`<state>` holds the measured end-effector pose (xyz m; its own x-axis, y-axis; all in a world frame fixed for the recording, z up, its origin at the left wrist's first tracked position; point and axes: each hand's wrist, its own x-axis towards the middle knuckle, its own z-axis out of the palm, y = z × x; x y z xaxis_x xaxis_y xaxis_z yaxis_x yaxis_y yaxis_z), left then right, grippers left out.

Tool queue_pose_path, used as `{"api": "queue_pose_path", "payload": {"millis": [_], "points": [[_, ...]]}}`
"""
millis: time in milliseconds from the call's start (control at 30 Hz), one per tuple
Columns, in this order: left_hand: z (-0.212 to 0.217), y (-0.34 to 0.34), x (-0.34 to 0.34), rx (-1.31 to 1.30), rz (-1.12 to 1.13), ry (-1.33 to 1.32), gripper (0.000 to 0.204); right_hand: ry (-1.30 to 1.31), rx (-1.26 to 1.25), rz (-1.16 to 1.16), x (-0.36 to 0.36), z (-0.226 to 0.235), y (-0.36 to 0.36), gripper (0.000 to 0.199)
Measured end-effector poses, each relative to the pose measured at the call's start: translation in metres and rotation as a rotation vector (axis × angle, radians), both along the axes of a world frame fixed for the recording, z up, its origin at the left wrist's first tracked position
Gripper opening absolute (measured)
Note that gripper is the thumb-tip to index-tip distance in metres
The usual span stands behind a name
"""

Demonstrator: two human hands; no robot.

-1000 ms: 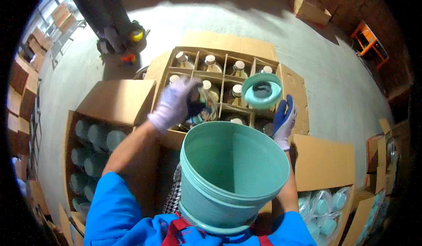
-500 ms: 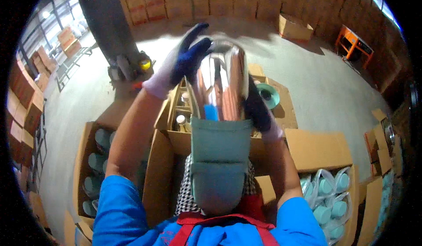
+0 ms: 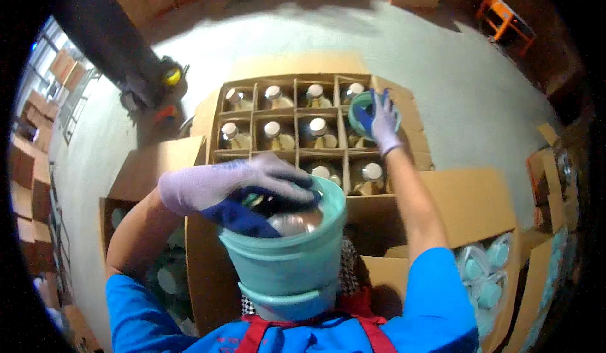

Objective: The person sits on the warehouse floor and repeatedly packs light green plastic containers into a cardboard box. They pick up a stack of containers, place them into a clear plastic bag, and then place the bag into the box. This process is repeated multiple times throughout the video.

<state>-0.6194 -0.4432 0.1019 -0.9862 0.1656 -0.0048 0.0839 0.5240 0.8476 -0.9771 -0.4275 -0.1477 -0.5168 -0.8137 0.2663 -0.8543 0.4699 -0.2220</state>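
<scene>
A teal bucket (image 3: 284,258) stands tilted against my body, with another teal rim around its lower part. My left hand (image 3: 259,192), in a white glove with blue-coated fingers, reaches into its mouth. Those fingers curl over silvery and dark contents (image 3: 297,221), whose kind I cannot make out. My right hand (image 3: 380,122), gloved alike, grips the rim of a round teal lid-like piece (image 3: 361,110) over the carton's right side. Below that piece is a divided cardboard carton (image 3: 297,114) with several white-capped bottles (image 3: 319,132) upright in its cells.
An open carton of teal, plastic-wrapped containers (image 3: 487,283) is at the right. Another open carton of containers (image 3: 170,280) stands at the left, partly behind my arm. Further off are a dark pillar (image 3: 104,31), an orange metal frame (image 3: 502,18) and stacked cartons (image 3: 28,182).
The bundle that stuck up out of the bucket is now down inside it. My left hand has come down to the bucket's mouth. My right hand has moved right onto the teal piece.
</scene>
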Motion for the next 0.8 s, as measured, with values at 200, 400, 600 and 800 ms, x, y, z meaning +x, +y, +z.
{"api": "queue_pose_path", "payload": {"millis": [200,400,600,800], "points": [[-0.035,-0.068,-0.002,-0.031,0.399,0.172,0.051,-0.533,-0.359,0.371,-0.066,-0.033,-0.028,0.039],[-0.023,-0.015,-0.088,-0.978,0.519,0.65,0.066,-1.562,-0.582,0.965,0.068,0.134,0.016,0.047],[-0.005,0.003,0.046,0.134,0.463,0.338,0.062,-1.443,-0.497,0.467,0.1,0.16,0.118,0.071],[0.017,0.044,0.025,-0.249,0.391,0.327,0.065,-2.008,-0.662,1.075,0.178,0.136,0.092,0.071]]}}
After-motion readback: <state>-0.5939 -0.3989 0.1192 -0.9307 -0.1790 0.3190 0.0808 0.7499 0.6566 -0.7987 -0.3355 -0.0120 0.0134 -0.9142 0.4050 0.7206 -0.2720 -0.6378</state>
